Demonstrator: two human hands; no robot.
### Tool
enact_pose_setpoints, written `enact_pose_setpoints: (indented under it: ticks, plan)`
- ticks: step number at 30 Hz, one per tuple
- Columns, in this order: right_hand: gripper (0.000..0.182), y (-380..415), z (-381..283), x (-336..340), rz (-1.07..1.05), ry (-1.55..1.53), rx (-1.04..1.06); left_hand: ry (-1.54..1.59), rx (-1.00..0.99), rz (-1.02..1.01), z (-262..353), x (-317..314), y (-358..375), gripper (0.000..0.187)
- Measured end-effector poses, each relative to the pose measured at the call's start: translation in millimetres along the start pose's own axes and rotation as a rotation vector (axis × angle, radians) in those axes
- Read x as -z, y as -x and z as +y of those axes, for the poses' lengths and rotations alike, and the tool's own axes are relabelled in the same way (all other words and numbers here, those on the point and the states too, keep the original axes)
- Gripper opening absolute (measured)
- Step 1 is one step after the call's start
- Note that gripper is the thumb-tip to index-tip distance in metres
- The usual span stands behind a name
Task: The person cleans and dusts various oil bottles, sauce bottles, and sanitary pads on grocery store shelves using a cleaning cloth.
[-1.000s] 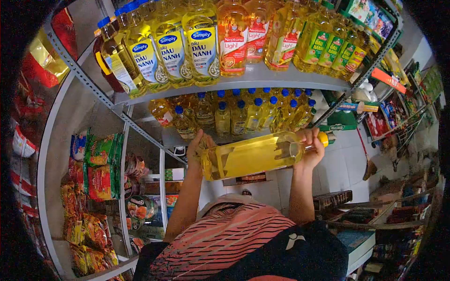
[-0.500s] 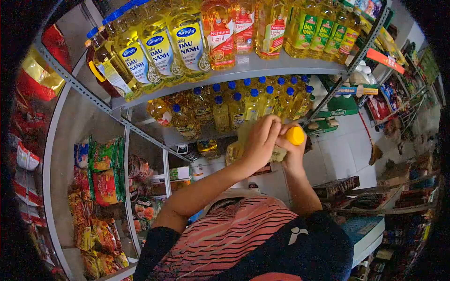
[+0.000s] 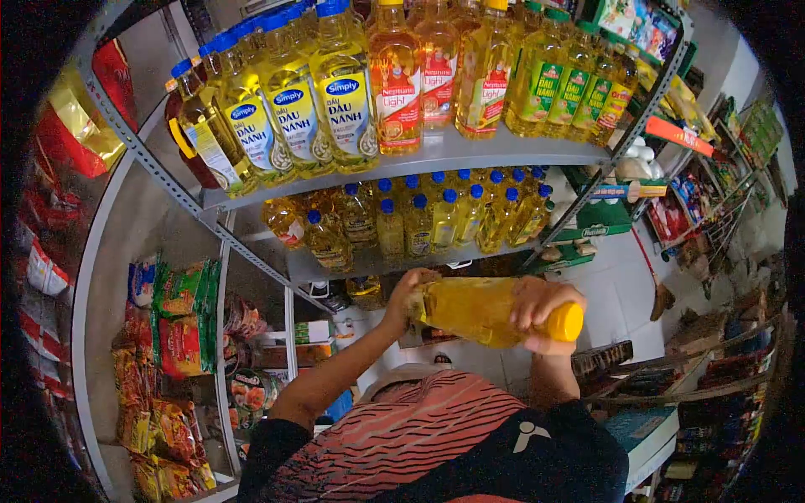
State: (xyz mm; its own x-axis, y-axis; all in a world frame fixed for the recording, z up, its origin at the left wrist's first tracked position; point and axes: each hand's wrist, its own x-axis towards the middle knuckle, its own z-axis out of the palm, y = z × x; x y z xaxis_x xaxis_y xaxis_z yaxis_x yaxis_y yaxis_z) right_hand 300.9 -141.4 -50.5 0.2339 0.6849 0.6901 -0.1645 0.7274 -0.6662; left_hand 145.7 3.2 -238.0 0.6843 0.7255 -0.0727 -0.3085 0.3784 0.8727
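Observation:
A large bottle of yellow cooking oil (image 3: pixel 470 308) lies sideways in front of my chest, its yellow cap (image 3: pixel 566 322) pointing right. My right hand (image 3: pixel 538 312) is wrapped round the neck end, just behind the cap. At the other end, my left hand (image 3: pixel 409 300) grips the base, slightly blurred. The side of the bottle facing me shows no readable label. Beyond it, smaller oil bottles with blue caps (image 3: pixel 444 222) stand on the lower shelf (image 3: pixel 394 264).
On the upper shelf (image 3: pixel 470 155) stand Simply oil bottles (image 3: pixel 345 117), red-labelled Neptune bottles (image 3: pixel 397 101) and green-labelled bottles (image 3: pixel 545 88). Packets (image 3: pixel 184 331) hang at left. A metal shelf post (image 3: pixel 155 159) rises near them. A broom (image 3: pixel 658 293) stands on the tiled floor at right.
The bottle has turned from pointing partly toward me to lying sideways. My left hand has shifted left to its base, and my right hand has moved slightly right and down with the cap.

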Motion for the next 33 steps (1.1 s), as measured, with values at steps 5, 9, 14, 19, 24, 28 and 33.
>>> enact_pose_setpoints:
  ticks: [5, 9, 14, 19, 24, 28, 33]
  plan:
    - [0.025, -24, 3, 7, -0.466, -0.093, 0.196, 0.602, 0.553, -0.12, 15, 20, -9, 0.057]
    - [0.034, -18, 21, -18, 0.077, 0.066, 0.176, 0.573, 0.362, -0.347, 43, 30, 0, 0.057]
    - [0.028, -23, 31, -25, 0.376, -0.002, -0.169, -0.148, 0.311, 0.005, 87, 1, 34, 0.052]
    - [0.028, -8, 55, -37, 0.137, 0.289, -0.268, -0.262, 0.05, -0.117, 71, -33, 13, 0.046]
    - [0.024, -8, 55, -47, -0.032, 0.498, -0.042, -0.219, -0.117, -0.25, 136, -86, 20, 0.045]
    - [0.025, -15, 43, -37, -0.202, 0.541, 0.16, -0.012, 0.06, -0.372, 85, -31, -10, 0.038]
    - [0.026, -22, 9, -26, -0.319, 0.238, 0.265, -0.008, 0.088, -0.164, -43, 74, -59, 0.059]
